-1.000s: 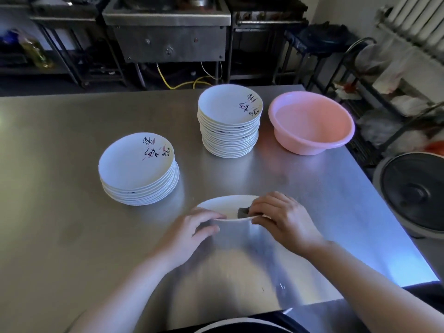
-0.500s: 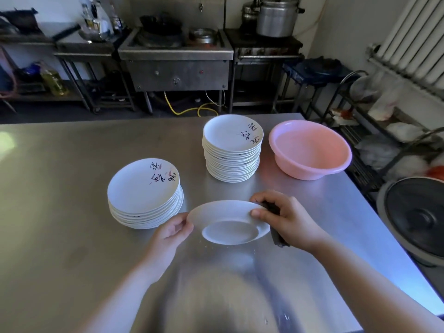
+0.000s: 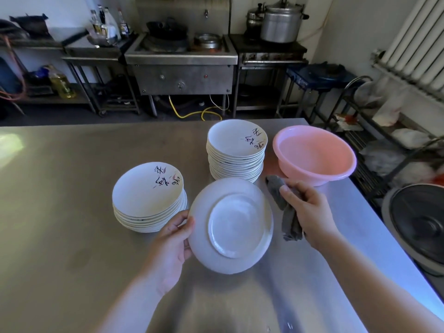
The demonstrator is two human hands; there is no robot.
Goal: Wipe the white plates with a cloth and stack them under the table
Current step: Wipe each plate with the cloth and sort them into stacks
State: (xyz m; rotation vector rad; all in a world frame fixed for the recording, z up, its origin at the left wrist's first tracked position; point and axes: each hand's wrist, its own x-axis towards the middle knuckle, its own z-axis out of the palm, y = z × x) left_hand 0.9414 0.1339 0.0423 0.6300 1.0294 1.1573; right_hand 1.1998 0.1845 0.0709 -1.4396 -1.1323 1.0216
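The left hand (image 3: 171,246) is pinching the white plate (image 3: 230,224) at its left rim, thumb on the underside, lifting it clear of the worktop (image 3: 60,212). The plate is tilting up with its foot ring facing the person; being round, it has no long axis. It looks stiff, smooth and breakable, so the rim seems the safest hold. Right of that grip, the right hand (image 3: 310,210) is clutching a soft grey cloth (image 3: 287,212).

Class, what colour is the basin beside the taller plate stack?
Pink basin; head view.
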